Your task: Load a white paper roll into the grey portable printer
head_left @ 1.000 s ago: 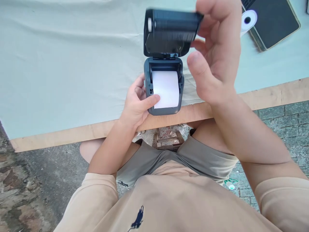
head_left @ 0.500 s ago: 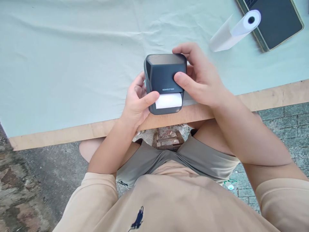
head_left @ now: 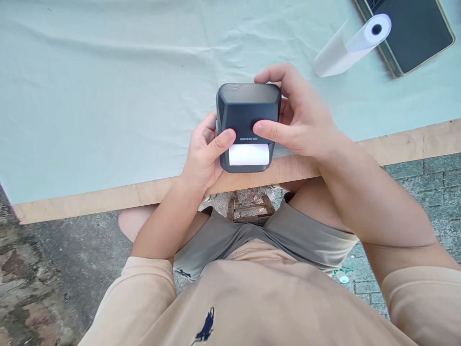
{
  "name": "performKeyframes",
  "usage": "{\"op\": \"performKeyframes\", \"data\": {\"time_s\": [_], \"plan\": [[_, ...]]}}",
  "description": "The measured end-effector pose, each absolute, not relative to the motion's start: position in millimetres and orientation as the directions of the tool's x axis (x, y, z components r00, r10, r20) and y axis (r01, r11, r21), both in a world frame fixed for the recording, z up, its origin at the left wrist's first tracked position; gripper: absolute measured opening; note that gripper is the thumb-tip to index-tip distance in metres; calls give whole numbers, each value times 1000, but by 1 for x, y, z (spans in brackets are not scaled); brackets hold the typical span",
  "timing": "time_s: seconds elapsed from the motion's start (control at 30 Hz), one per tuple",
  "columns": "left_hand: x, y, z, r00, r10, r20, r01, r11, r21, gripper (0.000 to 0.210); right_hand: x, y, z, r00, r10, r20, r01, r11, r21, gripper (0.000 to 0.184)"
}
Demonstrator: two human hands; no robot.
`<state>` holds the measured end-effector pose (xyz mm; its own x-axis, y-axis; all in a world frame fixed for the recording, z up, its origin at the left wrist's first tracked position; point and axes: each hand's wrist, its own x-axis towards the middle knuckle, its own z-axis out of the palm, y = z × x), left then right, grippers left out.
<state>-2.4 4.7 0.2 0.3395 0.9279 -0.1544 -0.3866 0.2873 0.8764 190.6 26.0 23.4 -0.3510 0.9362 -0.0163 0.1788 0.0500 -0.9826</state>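
A dark label printer (head_left: 239, 115) with "NIIMBOT" lettering is held between both hands above the table's front edge. White label paper (head_left: 249, 154) shows at the slot in its lower part. My left hand (head_left: 203, 154) grips the printer's left side, its thumb on the front face beside the lettering. My right hand (head_left: 300, 113) holds the right side, the thumb lying across the front and a finger over the top edge. The fingers behind the printer are partly hidden.
A roll of white paper (head_left: 333, 57), its end partly unrolled, lies on the pale cloth (head_left: 108, 96) at upper right. Beside it is a dark tablet-like device (head_left: 419, 36), cut off by the frame. A bare wooden edge (head_left: 90, 199) runs along the table front.
The printer has tilted slightly and dipped a little. My left thumb has moved up onto its front face, off the paper's edge, and my right thumb has slid down and left.
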Motion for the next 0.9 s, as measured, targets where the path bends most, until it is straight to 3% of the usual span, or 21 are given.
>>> {"op": "performKeyframes", "data": {"time_s": [0.27, 0.57, 0.9], "plan": [[-1, 5, -1, 341, 929, -143, -420, 287, 861, 33, 190, 24, 17, -369, 926, 84, 244, 183, -952, 55], [-2, 7, -18, 224, 953, -203, -359, 274, 892, 52, 192, 24, 16, -366, 928, 65, 264, 171, -949, 58], [-1, 8, -16, 239, 956, -172, -416, 261, 871, 38, 193, 24, 17, -386, 919, 83, 283, 203, -937, 59]]}}
